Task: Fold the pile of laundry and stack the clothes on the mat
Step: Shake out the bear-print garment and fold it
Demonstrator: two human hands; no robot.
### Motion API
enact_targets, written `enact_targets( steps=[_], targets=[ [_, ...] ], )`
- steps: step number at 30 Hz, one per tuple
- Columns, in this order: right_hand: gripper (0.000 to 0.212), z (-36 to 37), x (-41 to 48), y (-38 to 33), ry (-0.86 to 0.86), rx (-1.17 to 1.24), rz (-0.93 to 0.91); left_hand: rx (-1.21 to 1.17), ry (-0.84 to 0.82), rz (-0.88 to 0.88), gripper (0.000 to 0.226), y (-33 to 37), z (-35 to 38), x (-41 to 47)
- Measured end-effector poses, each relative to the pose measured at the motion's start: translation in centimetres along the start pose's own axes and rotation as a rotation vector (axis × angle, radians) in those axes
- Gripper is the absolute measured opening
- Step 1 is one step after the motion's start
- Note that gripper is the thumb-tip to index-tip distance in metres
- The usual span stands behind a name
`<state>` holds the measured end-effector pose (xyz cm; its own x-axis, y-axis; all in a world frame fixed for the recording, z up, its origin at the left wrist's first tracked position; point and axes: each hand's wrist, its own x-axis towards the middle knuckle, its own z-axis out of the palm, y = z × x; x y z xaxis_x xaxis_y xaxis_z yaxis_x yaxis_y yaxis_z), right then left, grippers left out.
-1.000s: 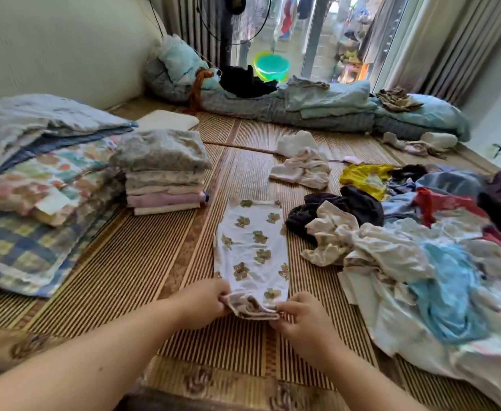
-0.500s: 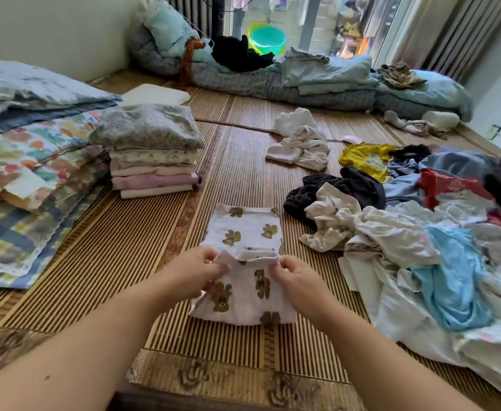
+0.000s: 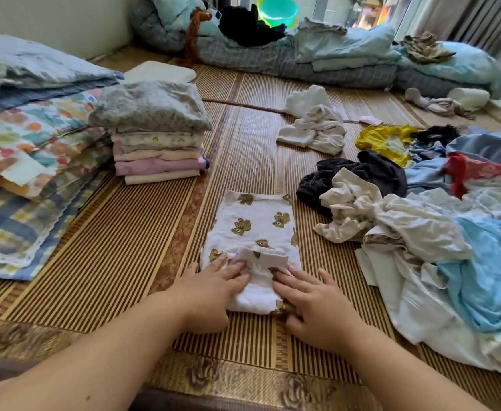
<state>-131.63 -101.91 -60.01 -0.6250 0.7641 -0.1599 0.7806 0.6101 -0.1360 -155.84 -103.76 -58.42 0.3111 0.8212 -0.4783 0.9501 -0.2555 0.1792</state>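
- One garment in hand: white bear-print garment (image 3: 253, 229), near centre of the woven mat (image 3: 142, 244), right in front of me.
- My left hand (image 3: 210, 287) and right hand (image 3: 311, 298) press flat on its near end, fingers straight and slightly spread, pinching nothing.
- Near end is folded up over the middle; looks like mid-fold to me, another fold likely needed.
- Long axis runs near to far; the folded hem edge points far, toward the bedding (image 3: 317, 57).
- Done: folded stack (image 3: 157, 143) at far left, about six items.
- Left: unfolded laundry pile (image 3: 439, 226) on the right, plus a crumpled white piece (image 3: 314, 126) further off. I'd judge under half done.
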Motion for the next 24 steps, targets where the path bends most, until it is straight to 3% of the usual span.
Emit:
enact_targets(
  steps=[3,7,9,12,16,20,24],
  targets=[
    [0.054,-0.9,0.4,-0.2,0.022,0.009,0.027,0.035,0.133,-0.017,0.08,0.3,-0.5,-0.3],
    [0.033,-2.0,-0.7,-0.6,0.08,0.248,0.115,-0.04,0.282,-0.057,0.035,0.0,-1.6,-2.1],
    [0.032,-2.8,-1.8,-0.7,-0.024,0.383,0.146,-0.011,0.219,-0.041,0.019,0.3,-2.1,-3.5],
    [0.026,-3.9,-3.5,-0.9,-0.189,0.486,0.139,-0.089,0.09,-0.006,0.019,1.0,-2.2,-5.7],
    [0.019,-6.0,-4.0,-1.1,-0.181,0.753,0.198,-0.393,0.023,-0.039,0.021,0.4,-3.1,-7.5],
    [0.021,-8.5,-0.5,0.2,-0.087,0.931,0.222,-0.491,0.284,-0.13,0.021,-0.6,-5.3,-5.1],
    [0.02,-9.0,5.4,2.0,0.111,1.03,0.34,-0.582,0.538,-0.207,0.01,-1.8,-7.4,0.2]
  ],
)
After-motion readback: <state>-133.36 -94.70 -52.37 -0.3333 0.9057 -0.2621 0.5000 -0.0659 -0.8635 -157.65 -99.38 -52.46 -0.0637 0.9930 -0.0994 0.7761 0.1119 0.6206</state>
